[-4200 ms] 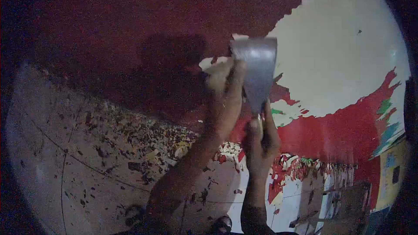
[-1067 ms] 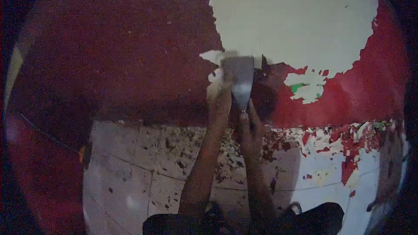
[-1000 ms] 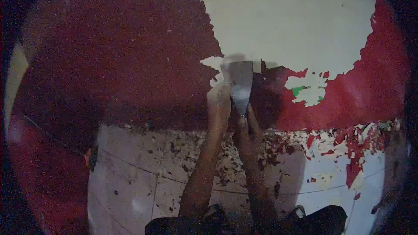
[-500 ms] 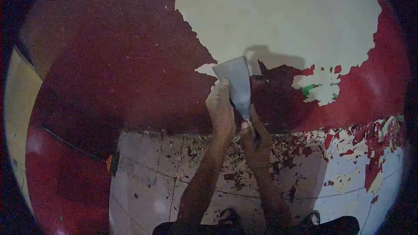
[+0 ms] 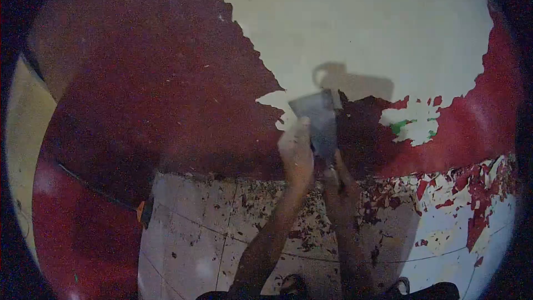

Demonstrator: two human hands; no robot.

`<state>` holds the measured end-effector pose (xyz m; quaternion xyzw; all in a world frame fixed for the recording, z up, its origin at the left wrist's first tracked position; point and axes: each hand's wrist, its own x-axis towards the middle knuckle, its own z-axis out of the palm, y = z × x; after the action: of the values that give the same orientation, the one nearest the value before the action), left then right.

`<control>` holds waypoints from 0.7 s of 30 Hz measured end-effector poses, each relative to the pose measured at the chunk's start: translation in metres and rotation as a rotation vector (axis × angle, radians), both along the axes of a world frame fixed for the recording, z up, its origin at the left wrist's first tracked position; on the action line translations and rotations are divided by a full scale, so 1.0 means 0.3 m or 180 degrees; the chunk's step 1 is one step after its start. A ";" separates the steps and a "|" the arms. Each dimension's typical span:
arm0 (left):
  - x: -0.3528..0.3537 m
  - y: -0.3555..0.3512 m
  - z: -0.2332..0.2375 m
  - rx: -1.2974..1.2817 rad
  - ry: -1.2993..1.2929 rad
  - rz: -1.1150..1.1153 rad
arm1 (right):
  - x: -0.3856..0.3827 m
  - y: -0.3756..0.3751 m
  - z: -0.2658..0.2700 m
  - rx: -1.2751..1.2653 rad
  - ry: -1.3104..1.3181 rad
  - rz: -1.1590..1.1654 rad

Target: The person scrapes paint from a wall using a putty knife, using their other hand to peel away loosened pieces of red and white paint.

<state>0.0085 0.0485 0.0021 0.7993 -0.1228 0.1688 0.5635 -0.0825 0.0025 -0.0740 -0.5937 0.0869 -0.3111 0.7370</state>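
Note:
A paint scraper [image 5: 321, 122] with a wide, flat metal blade is held up against the red-painted wall [image 5: 183, 100]. My right hand [image 5: 343, 186] is wrapped round its handle, low in the middle of the view. On the blade's left side, my left hand [image 5: 297, 144] grips it, slightly blurred, with the thumb lying on the metal. The blade's front edge meets the ragged border where red paint gives way to a bare cream patch [image 5: 361, 16]. What lies behind the blade is hidden.
Red and pale paint flakes [image 5: 444, 203] litter the tiled floor [image 5: 189, 205] along the wall's foot. To the right, a smaller peeled patch [image 5: 413, 128] shows green traces. An orange-and-dark object [image 5: 143, 211] sits at the left corner. My feet are at the bottom.
The scraper and both hands have shifted right and a little down along the paint border. Its blade now looks darker and tilted differently. The whole view has also moved slightly.

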 end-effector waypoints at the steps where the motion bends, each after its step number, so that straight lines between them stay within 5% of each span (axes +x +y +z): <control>1: -0.003 0.001 0.041 -0.0406 -0.0013 -0.0182 | 0.007 -0.009 0.028 -0.0167 -0.0168 -0.0009; 4: -0.020 -0.036 0.091 -0.1549 0.0338 -0.0346 | -0.002 -0.041 0.105 -0.0394 -0.0025 0.0142; 6: 0.000 -0.039 -0.005 -0.0905 -0.0002 -0.0095 | -0.038 -0.068 0.086 -0.0200 0.0697 0.0384; 11: 0.015 0.007 0.061 -0.0348 -0.0114 -0.0087 | -0.013 0.004 0.117 -0.0364 0.0114 -0.0101; 12: -0.009 -0.016 0.054 -0.0993 -0.0015 -0.0265 | -0.016 0.003 0.137 -0.0186 -0.0036 -0.0074; 14: -0.035 -0.049 0.024 -0.1004 -0.0080 -0.0157 | -0.065 -0.022 0.134 0.0238 0.0450 0.0310; 18: 0.022 0.004 0.036 -0.0534 -0.0223 -0.0252 | -0.019 0.001 0.144 -0.0473 0.0040 -0.0190; 21: -0.028 -0.031 0.070 -0.1340 0.0252 -0.0348 | -0.021 -0.024 0.103 -0.1082 -0.0227 -0.0534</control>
<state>0.0001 0.0392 0.0232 0.6622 -0.1059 0.1283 0.7306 -0.0888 -0.0047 -0.0432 -0.6890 0.0561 -0.4024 0.6002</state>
